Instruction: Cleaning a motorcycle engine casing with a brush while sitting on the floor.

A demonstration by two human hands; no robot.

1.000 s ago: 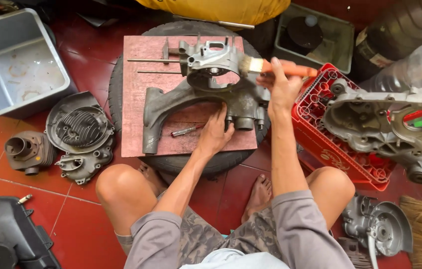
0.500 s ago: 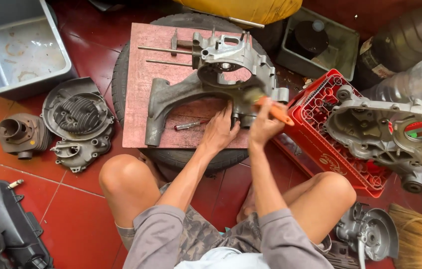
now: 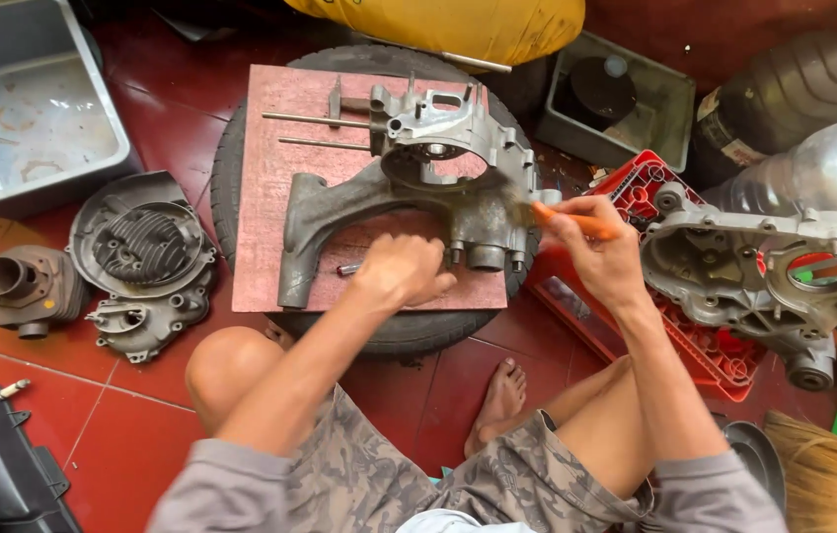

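Right hand (image 3: 598,249) pinching orange-handled brush (image 3: 565,218), now lower at engine casing (image 3: 418,192) right edge (earlier above it), left hand (image 3: 401,270) curled shut, pressed beside casing on red board (image 3: 270,178) atop tyre (image 3: 409,331).

grimy engine casing (image 3: 418,197) flat on board (image 3: 270,178)

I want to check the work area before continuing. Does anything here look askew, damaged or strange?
Nothing looks broken or spilled. The odd part is the setup: the engine casing lies on a reddish board resting on a tyre on the floor. The left hand rests on the board; the right hand holds an orange-handled brush against the casing.
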